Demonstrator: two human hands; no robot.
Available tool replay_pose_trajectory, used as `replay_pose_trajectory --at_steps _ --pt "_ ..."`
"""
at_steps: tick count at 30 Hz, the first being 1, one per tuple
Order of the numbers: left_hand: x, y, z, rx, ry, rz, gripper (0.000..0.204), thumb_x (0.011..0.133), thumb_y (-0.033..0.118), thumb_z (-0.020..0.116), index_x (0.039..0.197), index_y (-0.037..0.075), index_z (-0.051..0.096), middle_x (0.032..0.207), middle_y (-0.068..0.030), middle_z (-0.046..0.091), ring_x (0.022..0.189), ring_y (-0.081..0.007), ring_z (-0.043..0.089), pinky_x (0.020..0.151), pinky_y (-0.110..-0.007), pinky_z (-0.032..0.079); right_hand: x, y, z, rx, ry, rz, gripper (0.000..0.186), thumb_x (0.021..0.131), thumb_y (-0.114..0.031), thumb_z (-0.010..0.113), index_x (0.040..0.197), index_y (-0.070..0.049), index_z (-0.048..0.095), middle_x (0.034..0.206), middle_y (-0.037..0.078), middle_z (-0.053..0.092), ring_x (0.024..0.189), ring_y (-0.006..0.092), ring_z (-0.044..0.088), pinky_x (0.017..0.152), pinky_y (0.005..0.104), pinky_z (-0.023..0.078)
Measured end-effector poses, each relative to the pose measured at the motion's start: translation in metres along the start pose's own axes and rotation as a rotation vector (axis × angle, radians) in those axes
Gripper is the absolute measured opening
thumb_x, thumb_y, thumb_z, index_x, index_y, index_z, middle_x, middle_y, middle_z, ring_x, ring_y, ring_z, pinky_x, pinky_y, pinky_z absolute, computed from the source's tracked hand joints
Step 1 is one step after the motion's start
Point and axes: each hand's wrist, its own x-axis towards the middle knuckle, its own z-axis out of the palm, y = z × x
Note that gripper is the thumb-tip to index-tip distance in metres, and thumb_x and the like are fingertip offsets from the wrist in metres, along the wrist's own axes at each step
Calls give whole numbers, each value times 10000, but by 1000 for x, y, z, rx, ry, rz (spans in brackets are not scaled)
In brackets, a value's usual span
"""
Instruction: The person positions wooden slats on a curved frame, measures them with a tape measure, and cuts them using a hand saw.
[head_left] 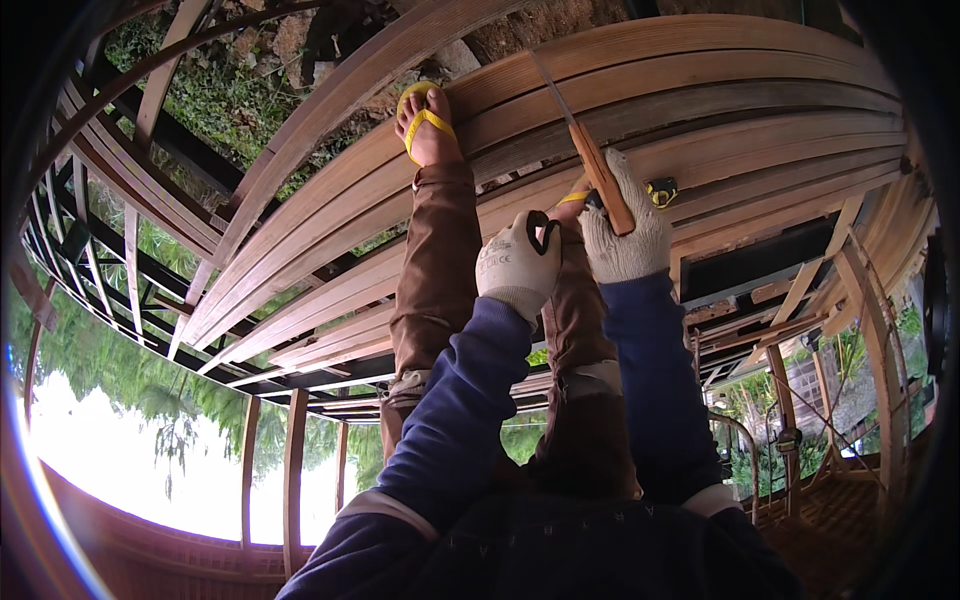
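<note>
My left hand (518,262), in a white glove, is closed beside a small black curved thing (546,232) that I cannot make out. Just right of it, my gloved right hand (628,218) grips a wooden-handled blade (596,175), whose long thin grey part points up and away over the planks. A yellow and black tape measure (662,192) sits beside that hand. Beneath lie long curved timber planks (700,60). My bare feet (430,140) in yellow strapped sandals rest on them, the right one mostly hidden behind my hands.
Gaps between planks show dark framework (750,265), greenery (200,100) and rubble (290,45) below. Loose slats (150,80) cross at the left. Upright timber posts (295,470) stand toward the lower edge, with more wooden framework (865,330) at the right.
</note>
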Motion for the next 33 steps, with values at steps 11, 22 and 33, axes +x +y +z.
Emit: replay_pose_trajectory --at_steps 11,22,33 --pt "2 12 13 134 64 51 308 909 358 655 1085 107 682 914 -164 733 869 -356 708 758 -443 548 16 23 3 -64 103 -196 604 800 -109 753 1360 -4 551 1165 231 687 980 358 720 845 355 594" --pt "2 17 5 46 -38 -6 388 933 411 597 1133 81 637 969 -212 719 950 -389 692 835 -487 532 19 18 17 -20 90 -99 587 803 -82 748 1354 3 564 1119 226 698 972 344 724 863 369 590" --pt "7 6 -4 4 7 -41 319 928 361 622 1109 101 660 978 -196 719 957 -377 692 847 -473 535 -8 9 16 -123 19 -110 702 780 -162 789 1412 -15 521 910 186 708 782 349 727 713 388 599"
